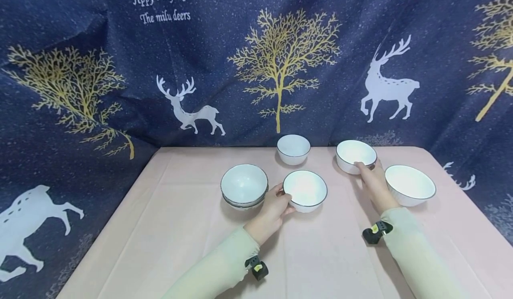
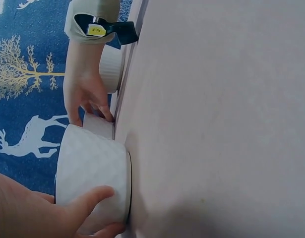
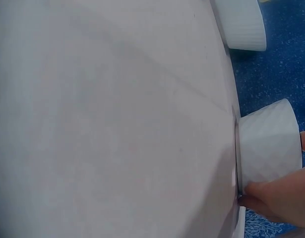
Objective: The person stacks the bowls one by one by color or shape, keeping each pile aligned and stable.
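My left hand [image 1: 270, 214] grips the left side of a white bowl [image 1: 307, 187] with a thin dark rim, thumb at the rim. In the left wrist view, a thumb and fingers lie along the outside of this faceted bowl [image 2: 95, 161]. Farther back on the right, my right hand [image 1: 375, 183] holds another white bowl [image 1: 354, 152] at its near right side, with the thumb over the rim. The right wrist view shows fingers [image 3: 278, 196] low on that bowl's wall [image 3: 269, 141]. Just left of my left hand stands a stack of white bowls [image 1: 243, 184].
One more white bowl [image 1: 293, 150] stands near the table's back edge, and a larger-looking one [image 1: 410, 184] sits to the right, beside the right wrist. A pink cloth covers the table [image 1: 168, 228]. Behind it hangs a dark blue curtain [image 1: 224, 41] with deer and trees.
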`<state>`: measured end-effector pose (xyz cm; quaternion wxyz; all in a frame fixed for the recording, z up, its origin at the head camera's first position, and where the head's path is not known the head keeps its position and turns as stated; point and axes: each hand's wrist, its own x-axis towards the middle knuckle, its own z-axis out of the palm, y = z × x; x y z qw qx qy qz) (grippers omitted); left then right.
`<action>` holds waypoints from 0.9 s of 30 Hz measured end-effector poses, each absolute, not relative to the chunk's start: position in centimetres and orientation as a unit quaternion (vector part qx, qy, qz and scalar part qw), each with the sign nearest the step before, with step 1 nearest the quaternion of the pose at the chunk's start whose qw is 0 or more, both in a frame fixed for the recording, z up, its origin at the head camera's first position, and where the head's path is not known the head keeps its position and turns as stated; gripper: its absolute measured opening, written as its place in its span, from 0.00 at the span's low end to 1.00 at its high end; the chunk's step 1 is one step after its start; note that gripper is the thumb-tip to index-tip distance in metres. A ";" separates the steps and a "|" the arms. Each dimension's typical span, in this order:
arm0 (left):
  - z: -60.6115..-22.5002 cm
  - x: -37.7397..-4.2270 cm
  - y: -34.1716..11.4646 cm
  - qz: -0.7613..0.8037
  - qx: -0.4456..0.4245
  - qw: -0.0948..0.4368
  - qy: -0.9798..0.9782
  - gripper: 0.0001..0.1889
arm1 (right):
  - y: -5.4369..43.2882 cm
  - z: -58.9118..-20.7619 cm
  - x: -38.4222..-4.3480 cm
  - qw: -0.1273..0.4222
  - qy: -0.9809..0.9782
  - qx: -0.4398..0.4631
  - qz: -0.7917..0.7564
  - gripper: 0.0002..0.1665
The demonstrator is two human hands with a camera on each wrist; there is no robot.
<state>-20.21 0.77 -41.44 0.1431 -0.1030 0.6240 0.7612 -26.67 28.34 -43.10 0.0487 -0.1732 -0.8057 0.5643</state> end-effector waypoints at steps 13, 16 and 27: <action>-41.6 -20.0 0.6 0.736 -0.089 0.153 0.653 0.31 | 28.2 -42.7 -26.4 0.045 -0.801 -0.174 0.571 0.54; -41.7 -19.9 0.5 0.721 -0.066 0.151 0.673 0.31 | 28.3 -42.6 -26.5 0.039 -0.800 -0.177 0.572 0.55; -42.4 -20.3 -0.4 0.697 0.009 0.157 0.700 0.47 | 28.3 -42.8 -26.8 0.037 -0.800 -0.174 0.573 0.52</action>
